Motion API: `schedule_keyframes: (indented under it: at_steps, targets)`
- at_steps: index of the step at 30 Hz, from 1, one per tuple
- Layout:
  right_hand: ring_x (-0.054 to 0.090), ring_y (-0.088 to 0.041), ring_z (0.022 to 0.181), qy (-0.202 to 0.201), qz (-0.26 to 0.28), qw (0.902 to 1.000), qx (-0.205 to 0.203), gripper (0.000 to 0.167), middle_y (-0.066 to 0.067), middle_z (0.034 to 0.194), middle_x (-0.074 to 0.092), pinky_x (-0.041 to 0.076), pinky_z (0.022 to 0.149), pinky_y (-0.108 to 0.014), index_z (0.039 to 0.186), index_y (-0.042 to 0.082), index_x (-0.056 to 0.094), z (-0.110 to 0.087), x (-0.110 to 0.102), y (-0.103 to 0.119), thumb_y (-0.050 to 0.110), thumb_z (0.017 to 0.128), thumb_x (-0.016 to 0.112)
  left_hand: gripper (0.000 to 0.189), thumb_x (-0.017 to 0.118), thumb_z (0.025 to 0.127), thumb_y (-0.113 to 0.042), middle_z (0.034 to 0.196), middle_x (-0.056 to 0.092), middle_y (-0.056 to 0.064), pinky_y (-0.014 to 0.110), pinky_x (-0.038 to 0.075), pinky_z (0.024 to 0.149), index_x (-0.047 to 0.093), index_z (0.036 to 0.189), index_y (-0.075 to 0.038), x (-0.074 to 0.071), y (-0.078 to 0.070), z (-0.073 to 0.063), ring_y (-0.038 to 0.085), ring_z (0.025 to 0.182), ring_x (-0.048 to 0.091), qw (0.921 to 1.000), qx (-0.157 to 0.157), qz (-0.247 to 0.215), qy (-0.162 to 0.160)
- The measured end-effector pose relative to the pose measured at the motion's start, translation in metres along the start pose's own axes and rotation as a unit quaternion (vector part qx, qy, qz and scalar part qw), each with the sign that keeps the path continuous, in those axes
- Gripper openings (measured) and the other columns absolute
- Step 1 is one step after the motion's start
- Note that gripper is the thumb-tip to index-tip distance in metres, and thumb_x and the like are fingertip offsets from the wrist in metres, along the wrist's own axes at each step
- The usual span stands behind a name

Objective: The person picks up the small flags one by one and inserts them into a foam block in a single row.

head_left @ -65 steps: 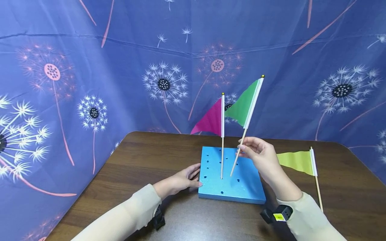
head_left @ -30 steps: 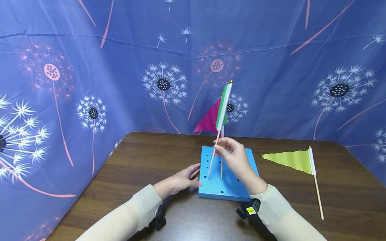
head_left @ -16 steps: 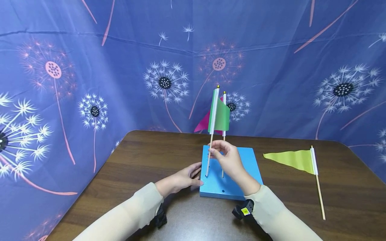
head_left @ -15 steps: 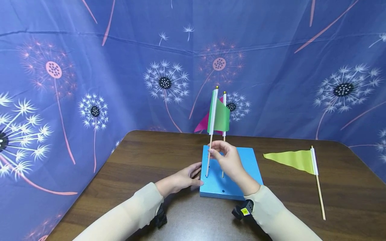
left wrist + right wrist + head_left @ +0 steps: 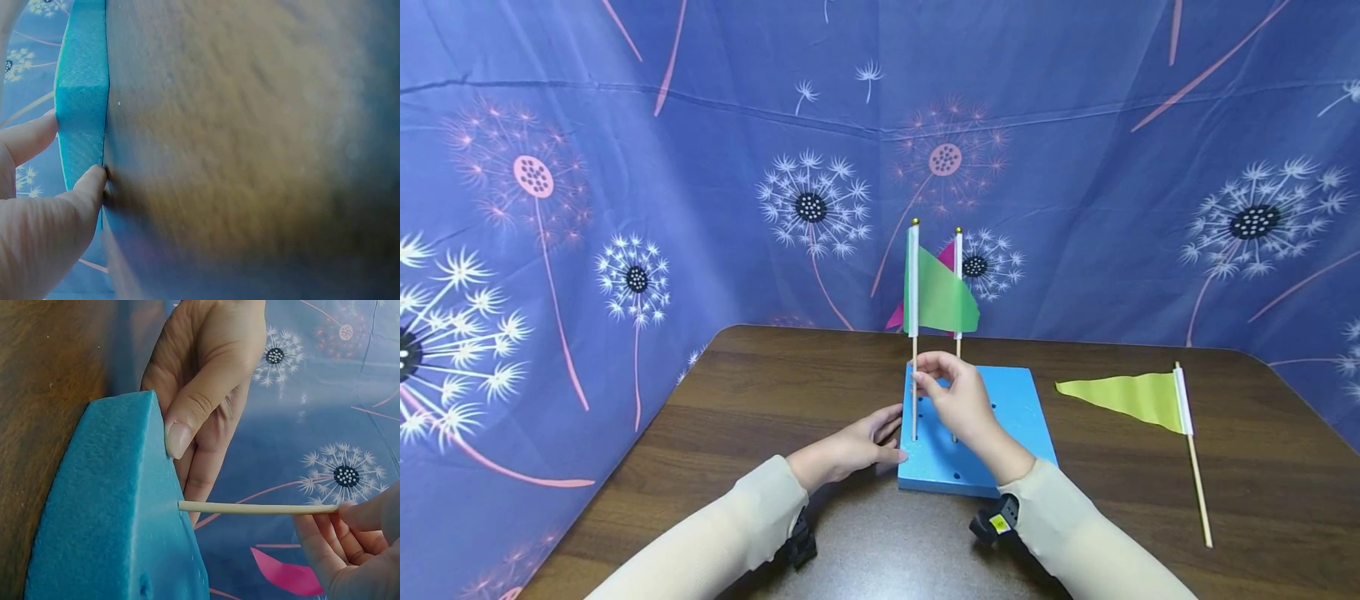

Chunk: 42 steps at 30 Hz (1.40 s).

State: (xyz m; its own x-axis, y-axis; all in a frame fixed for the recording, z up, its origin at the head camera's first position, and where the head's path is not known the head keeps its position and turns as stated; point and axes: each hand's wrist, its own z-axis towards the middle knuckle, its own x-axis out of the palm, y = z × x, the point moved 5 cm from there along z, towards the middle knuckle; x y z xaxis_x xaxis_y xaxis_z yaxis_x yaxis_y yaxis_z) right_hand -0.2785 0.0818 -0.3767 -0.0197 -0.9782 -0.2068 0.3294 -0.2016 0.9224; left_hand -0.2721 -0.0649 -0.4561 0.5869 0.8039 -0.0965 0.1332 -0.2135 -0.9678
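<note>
My right hand point(image 5: 957, 402) pinches the wooden stick of the green flag point(image 5: 942, 298) between thumb and fingers. The stick stands upright, its lower end in a hole near the left edge of the blue board point(image 5: 1018, 425). In the right wrist view, the stick point(image 5: 250, 507) meets the board's face. Behind the green cloth, a magenta flag point(image 5: 896, 317) stands in another hole, partly hidden. My left hand point(image 5: 850, 446) rests against the board's left side with fairly straight fingers, its thumb touching the edge near the front corner.
A yellow flag point(image 5: 1135, 400) lies on the brown wooden table point(image 5: 760, 379), right of the board. Several holes dot the board. A blue cloth point(image 5: 715, 208) with dandelion prints hangs behind the table.
My right hand has carried the green flag leftward and down from above the board's middle to a left-side hole. Its stick has straightened from tilted to upright. My left hand has stayed put.
</note>
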Motion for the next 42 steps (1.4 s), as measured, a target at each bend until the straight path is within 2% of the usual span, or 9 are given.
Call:
schedule_keyframes:
  at_steps: [12, 21, 33, 42]
  targets:
    - [0.068, -0.027, 0.081, -0.005, -0.026, 0.9996, 0.001, 0.011, -0.02, 0.087, 0.068, 0.061, 0.07, -0.027, 0.099, -0.005, 0.068, 0.0, 0.004, -0.008, -0.003, 0.088, 0.065, 0.08, 0.063, 0.088, 0.007, 0.16, 0.018, 0.019, 0.043, 0.026, 0.119, 0.016, 0.153, 0.001, 0.002, -0.001, -0.001, 0.032, 0.149, 0.017, 0.9999, 0.006, -0.007, 0.007]
    - [0.067, -0.023, 0.081, -0.009, -0.052, 0.9985, 0.016, 0.01, -0.015, 0.085, 0.066, 0.061, 0.068, -0.024, 0.099, -0.002, 0.069, -0.001, 0.007, -0.012, 0.0, 0.09, 0.066, 0.079, 0.061, 0.087, 0.01, 0.16, 0.018, 0.021, 0.043, 0.026, 0.119, 0.016, 0.153, 0.003, 0.004, -0.001, -0.001, 0.033, 0.149, 0.017, 0.9998, 0.016, -0.013, 0.006]
    - [0.067, -0.02, 0.078, -0.029, -0.131, 0.991, 0.003, 0.009, -0.011, 0.082, 0.067, 0.059, 0.061, -0.021, 0.097, 0.0, 0.07, 0.0, 0.005, -0.011, 0.001, 0.089, 0.066, 0.08, 0.062, 0.088, 0.008, 0.161, 0.017, 0.018, 0.043, 0.026, 0.119, 0.016, 0.153, 0.001, 0.007, -0.003, 0.001, 0.032, 0.149, 0.017, 0.9999, 0.008, -0.007, 0.009]
    - [0.067, -0.021, 0.08, -0.034, -0.124, 0.9917, 0.004, 0.012, -0.011, 0.085, 0.069, 0.06, 0.063, -0.023, 0.1, -0.001, 0.07, -0.003, 0.008, -0.005, 0.003, 0.089, 0.068, 0.08, 0.061, 0.088, 0.009, 0.161, 0.016, 0.02, 0.044, 0.025, 0.12, 0.016, 0.153, 0.002, 0.004, -0.002, -0.001, 0.033, 0.149, 0.016, 0.9998, 0.015, -0.009, 0.006]
